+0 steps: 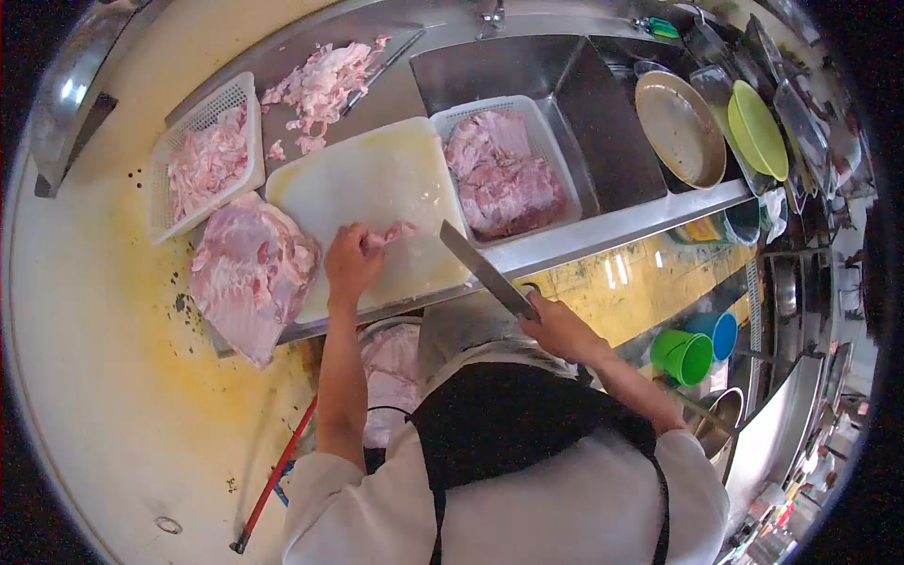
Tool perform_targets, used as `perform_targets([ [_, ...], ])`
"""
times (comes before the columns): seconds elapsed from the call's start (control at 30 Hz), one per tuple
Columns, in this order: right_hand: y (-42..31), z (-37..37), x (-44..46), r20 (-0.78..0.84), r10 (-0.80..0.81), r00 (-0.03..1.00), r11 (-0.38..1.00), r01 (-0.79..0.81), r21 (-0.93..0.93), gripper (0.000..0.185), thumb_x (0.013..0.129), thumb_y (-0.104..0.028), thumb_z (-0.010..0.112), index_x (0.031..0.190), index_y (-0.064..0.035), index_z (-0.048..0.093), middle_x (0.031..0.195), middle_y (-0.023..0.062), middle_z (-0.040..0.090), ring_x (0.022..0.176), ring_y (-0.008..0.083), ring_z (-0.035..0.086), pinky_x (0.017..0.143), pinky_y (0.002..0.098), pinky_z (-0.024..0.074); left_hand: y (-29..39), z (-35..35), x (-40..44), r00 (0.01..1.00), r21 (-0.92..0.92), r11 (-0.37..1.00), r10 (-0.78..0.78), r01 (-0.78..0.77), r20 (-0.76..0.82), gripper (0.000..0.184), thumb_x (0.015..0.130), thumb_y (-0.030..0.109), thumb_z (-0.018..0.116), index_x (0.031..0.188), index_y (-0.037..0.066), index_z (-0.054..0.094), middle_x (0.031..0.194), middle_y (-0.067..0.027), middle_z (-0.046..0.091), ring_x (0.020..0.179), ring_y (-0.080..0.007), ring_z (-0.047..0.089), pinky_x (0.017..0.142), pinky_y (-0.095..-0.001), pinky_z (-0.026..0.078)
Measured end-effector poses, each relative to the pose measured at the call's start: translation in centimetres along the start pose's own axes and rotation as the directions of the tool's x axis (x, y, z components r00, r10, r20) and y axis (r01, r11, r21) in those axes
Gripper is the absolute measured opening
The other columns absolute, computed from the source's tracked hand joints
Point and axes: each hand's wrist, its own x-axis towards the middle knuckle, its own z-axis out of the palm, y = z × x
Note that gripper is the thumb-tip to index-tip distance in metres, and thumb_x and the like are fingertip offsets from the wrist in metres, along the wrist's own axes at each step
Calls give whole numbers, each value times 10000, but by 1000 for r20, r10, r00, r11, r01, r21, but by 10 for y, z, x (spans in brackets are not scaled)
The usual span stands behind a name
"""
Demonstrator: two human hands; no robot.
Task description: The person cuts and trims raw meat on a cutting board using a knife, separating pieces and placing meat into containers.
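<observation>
The raw meat strip (399, 232) is held at its left end by the left hand (354, 262), over the middle of the white cutting board (325, 193). To the right, a broad-bladed knife (482, 267) is clasped in the right hand (562, 330), its blade crossing the board's right edge. The left hand could be cut if the blade were swung leftward carelessly; a damp strip could slip if pinched loosely.

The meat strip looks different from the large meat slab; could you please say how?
The meat strip is small and narrow; the large meat slab is broad and far bigger. The left hand holds the strip at the cutting board; the slab lies at the board's edge, touched by neither hand. Both are pinkish raw meat.
</observation>
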Motion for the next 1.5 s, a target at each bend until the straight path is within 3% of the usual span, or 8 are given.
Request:
perform_targets([
  [0.43,-58,29,48,-50,-161,986,983,165,76,428,947,-286,542,1226,25,450,1067,328,612,1016,504,582,874,547,463,-14,17,-24,993,-133,985,-100,109,69,244,806,165,634,1006,34,587,916,-171,598,837,-370,614,729,-473,480],
  [0.5,-14,60,80,-8,-266,964,964,266,28,439,946,-282,543,1235,34,447,1072,336,606,1025,504,579,881,555,456,3,15,-19,993,-189,980,-84,66,-89,250,811,159,647,1015,32,580,953,-186,612,875,-377,613,735,-471,481],
  [0.73,-49,25,52,-79,-155,985,985,160,63,350,934,-234,552,1150,30,468,1022,333,610,1003,504,585,853,577,444,4,14,-23,988,-70,985,-156,155,-12,316,790,134,643,1080,25,580,1012,-201,615,930,-393,604,774,-458,490],
  [0.93,-67,35,58,46,-141,989,990,139,36,331,928,-232,564,1133,14,477,1017,311,608,1029,481,578,860,565,441,-3,28,-32,980,-46,998,-58,50,-190,217,789,180,627,955,42,600,942,-183,583,848,-402,607,713,-491,488],
  [1.13,-29,21,61,-56,-218,974,974,221,47,338,932,-260,553,1108,23,499,928,265,642,927,457,619,810,508,476,-7,5,-46,970,-42,970,-241,241,9,293,817,193,695,1016,-2,603,838,-151,636,726,-328,602,690,-387,493],
  [1.23,-8,16,58,-81,-240,967,970,242,23,312,924,-244,570,1090,14,510,909,257,638,899,444,624,801,505,475,-11,-6,-43,847,-508,679,-446,530,289,192,831,153,686,947,16,617,840,-80,600,750,-165,606,679,-314,493],
  [1.33,1,27,57,-70,-224,972,974,225,21,314,918,-229,583,1118,5,522,907,252,640,890,427,631,793,498,479,16,-25,-19,884,-629,622,-353,467,307,180,880,149,668,966,0,612,817,-14,566,733,-69,531,631,-238,444],
  [1.5,-7,25,49,-93,-216,972,961,228,154,340,913,-247,610,1149,-10,550,934,245,655,900,402,645,784,463,492,112,-64,38,996,-655,755,-21,-43,-90,124,932,115,613,972,-1,607,755,27,532,678,-79,504,599,-249,440],
])
